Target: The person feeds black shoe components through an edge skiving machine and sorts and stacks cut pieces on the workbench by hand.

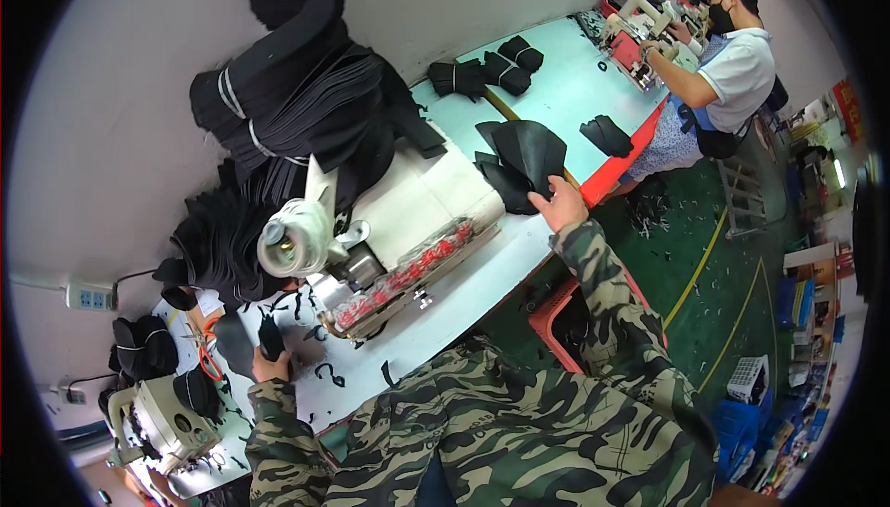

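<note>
A sewing machine [422, 201] with a pale body stands on the light table between my two hands. Beyond its right end, my right hand [562, 205] is closed at the near edge of a fanned stack of black fabric pieces [530, 157], thumb and fingers on it. By the needle end, my left hand [272, 368] has its fingers closed on a small black fabric piece [270, 336]; they are partly hidden. A larger dark piece [235, 344] lies just left of it. Orange-handled scissors [209, 359] rest farther left.
Tied bundles of black pieces [297, 99] pile high behind the machine. Smaller rolls [505, 67] lie at the back right. A co-worker [728, 71] works at another machine [640, 39]. Another sewing machine [167, 419] stands at lower left. A red plastic stool [556, 322] is under the table edge.
</note>
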